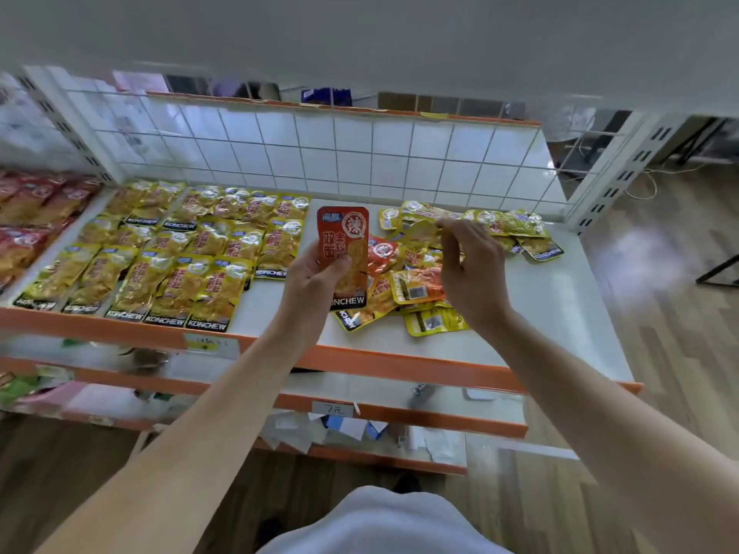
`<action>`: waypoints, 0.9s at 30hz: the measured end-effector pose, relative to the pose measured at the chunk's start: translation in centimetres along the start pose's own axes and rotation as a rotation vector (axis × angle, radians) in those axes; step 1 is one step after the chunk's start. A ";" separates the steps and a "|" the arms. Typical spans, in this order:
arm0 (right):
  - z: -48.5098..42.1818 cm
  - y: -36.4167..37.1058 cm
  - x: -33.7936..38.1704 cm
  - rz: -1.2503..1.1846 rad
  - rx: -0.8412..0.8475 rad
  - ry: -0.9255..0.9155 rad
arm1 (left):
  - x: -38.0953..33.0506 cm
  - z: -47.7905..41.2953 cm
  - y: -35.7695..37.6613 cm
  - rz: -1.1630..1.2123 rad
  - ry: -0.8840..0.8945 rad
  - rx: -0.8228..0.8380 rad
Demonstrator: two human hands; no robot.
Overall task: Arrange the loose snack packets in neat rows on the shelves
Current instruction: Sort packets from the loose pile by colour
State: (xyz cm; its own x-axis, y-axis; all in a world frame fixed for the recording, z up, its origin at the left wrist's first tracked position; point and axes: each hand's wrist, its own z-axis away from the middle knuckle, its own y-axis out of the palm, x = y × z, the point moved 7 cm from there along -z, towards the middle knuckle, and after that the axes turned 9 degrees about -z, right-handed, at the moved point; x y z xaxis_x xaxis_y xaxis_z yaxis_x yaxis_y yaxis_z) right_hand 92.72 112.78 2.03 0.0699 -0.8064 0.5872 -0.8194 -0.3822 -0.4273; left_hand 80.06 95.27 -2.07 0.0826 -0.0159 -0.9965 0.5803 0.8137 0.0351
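My left hand [316, 269] grips a red snack packet [344, 249] upright above the white shelf [560, 313]. To its right, my right hand [472, 269] pinches a yellow packet [420, 231] lifted from the loose pile [424, 297] of yellow and red packets. More loose yellow packets [516, 229] lie at the shelf's back right. On the left half of the shelf, yellow packets [180, 253] lie in neat overlapping rows.
Red packets [28, 221] fill the neighbouring shelf at far left. A white wire grid [320, 153] backs the shelf. Orange-edged lower shelves [400, 417] hold price tags and small items. Wooden floor [660, 313] lies to the right.
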 end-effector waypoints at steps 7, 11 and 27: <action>3.9 5.9 5.2 -0.678 0.082 0.655 | -1.1 2.7 -7.6 -0.090 0.085 -0.036; 5.7 9.6 8.1 -0.921 0.107 0.848 | -1.1 3.8 -12.0 -0.082 0.059 -0.084; 9.5 18.3 16.2 -0.864 0.067 0.984 | 0.1 6.6 -25.6 -0.175 -0.056 -0.195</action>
State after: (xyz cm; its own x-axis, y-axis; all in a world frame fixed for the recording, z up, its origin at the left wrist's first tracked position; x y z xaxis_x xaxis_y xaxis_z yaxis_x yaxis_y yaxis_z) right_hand 84.30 88.40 -2.82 0.0897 0.3625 0.9276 -0.6882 -0.6507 0.3209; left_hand 70.54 70.56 -2.53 0.0419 -0.1941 -0.9801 0.4228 0.8922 -0.1586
